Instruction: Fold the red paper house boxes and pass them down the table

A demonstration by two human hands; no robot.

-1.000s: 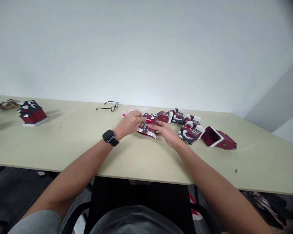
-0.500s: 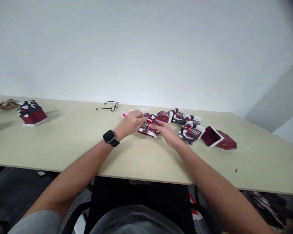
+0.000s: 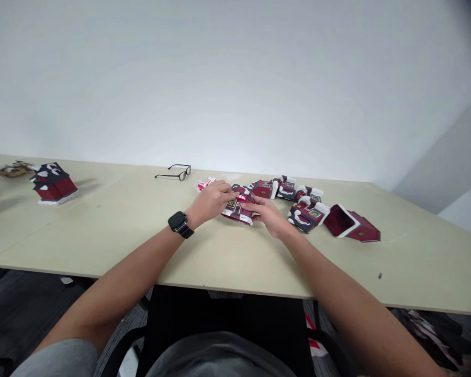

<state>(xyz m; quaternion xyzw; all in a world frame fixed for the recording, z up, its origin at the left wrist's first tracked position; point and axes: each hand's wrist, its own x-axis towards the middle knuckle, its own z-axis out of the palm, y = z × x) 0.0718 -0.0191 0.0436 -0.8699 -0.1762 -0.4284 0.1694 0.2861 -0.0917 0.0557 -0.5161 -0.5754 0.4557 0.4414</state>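
Note:
A small dark-red toy house [image 3: 237, 213] with a dark, snow-white-trimmed roof and yellow windows is between my hands, tilted with its front toward me. My left hand [image 3: 212, 201], a black watch on its wrist, has its fingers closed at the house's upper left side. On the right side, my right hand [image 3: 269, 213] grips the house between thumb and fingers. A small bright red-and-white piece [image 3: 241, 198] shows on the house front near my fingertips; whether it is attached I cannot tell. Behind my left hand lies a red-and-white packet [image 3: 204, 183].
Several similar toy houses [image 3: 308, 213] lie in a row to the right, one on its side with an open hollow base [image 3: 342, 221]. Another house [image 3: 55, 186] stands far left near a brown object [image 3: 13, 169]. Black eyeglasses [image 3: 182, 174] lie toward the wall.
My hands keep nearly the same hold on the toy house. The view has shifted slightly; little else differs.

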